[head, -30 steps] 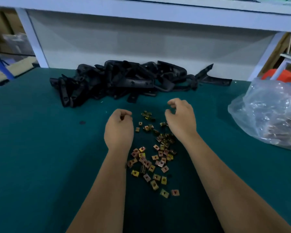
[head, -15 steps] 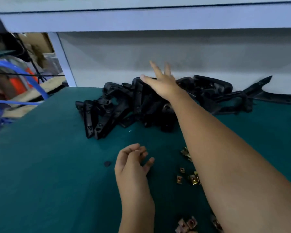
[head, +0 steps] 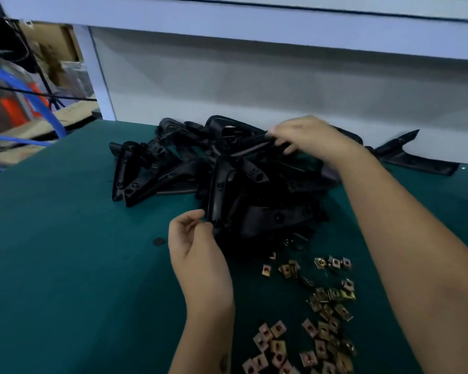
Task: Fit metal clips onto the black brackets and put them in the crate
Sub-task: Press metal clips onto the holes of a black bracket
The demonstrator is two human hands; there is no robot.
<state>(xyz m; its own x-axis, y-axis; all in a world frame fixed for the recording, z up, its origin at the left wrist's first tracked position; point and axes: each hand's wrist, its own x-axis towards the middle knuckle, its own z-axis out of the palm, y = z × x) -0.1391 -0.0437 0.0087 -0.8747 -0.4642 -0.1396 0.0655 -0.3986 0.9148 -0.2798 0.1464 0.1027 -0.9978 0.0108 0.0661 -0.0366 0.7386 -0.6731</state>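
Left hand [head: 197,255] is raised just above the table [head: 65,265], fingers curled and thumb meeting fingertips close against the near edge of a black bracket; whether it pinches anything cannot be determined. Right hand [head: 305,139] reaches across the heap, fingers curled down over a long black bracket [head: 243,144] at the top of the pile, gripping it.

Table surface: dark green, matte, felt-like covering. At far left, beyond the table edge, blue tubing [head: 25,90] curves in front of blurred clutter.

Centre: pile of black brackets [head: 189,174], moulded plastic with a dull sheen, elongated and angular, several showing round fastener holes. They lie tangled, overlapping at mixed angles. One bracket [head: 411,157] lies apart at the right rear, flat with a pointed end.

Near right: metal clips [head: 330,295] scattered loose on the cloth between the forearms, small, square, brass-yellow with reddish tint, each with a central hole. Some overlap; a few rest just beside the pile's near edge.

Rear: pale grey panel [head: 254,85] under a white shelf edge. Crate not visible.
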